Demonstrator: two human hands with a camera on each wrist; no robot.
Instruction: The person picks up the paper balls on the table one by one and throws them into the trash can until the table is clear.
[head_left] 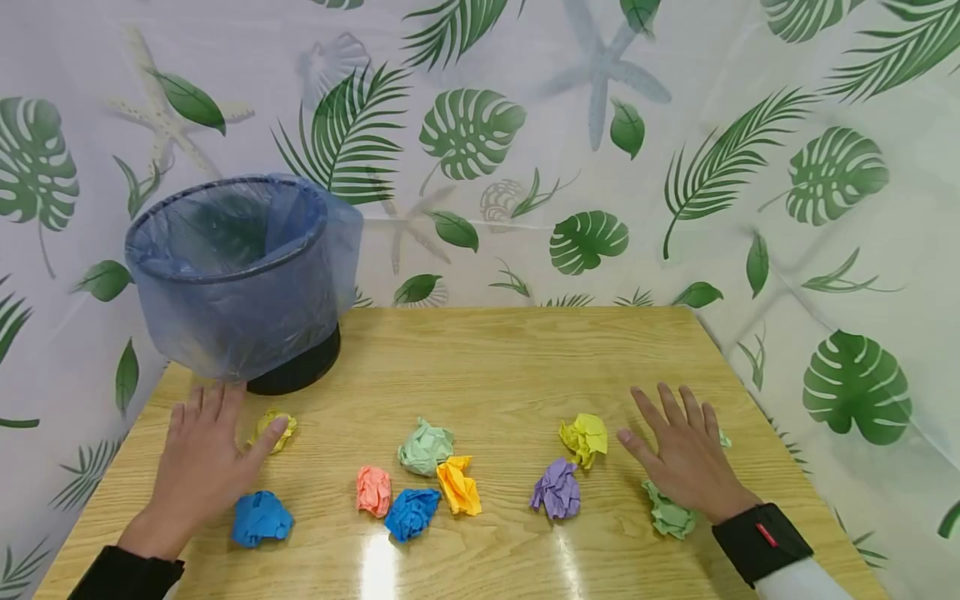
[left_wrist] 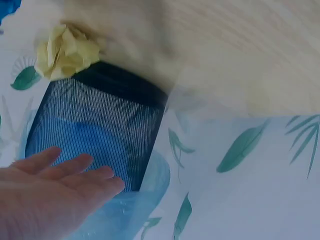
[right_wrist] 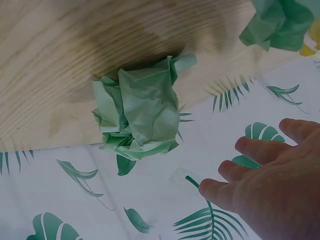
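Note:
My left hand [head_left: 202, 467], fingers straight and holding nothing, hovers over the left side of the table. Near its thumb lies a yellow crumpled paper ball [head_left: 272, 428], and a blue paper ball [head_left: 262, 518] sits by its wrist. Just beyond its fingertips stands a black mesh bin [left_wrist: 100, 115] lined with a translucent blue bag [head_left: 240, 317]. Over on the right, my right hand [head_left: 686, 458] is spread with nothing in it. Under it, partly covered, is a green paper ball [head_left: 670, 512]; another green paper ball [right_wrist: 147, 110] shows in the right wrist view.
Mid-table is a group of pale green [head_left: 426, 447], pink [head_left: 373, 490], blue [head_left: 412, 513] and orange paper balls [head_left: 459, 485]. Right of it are a yellow-green [head_left: 584, 438] and a purple paper ball [head_left: 557, 489]. A leaf-print cloth [head_left: 517, 242] hangs behind the wooden table [head_left: 510, 358].

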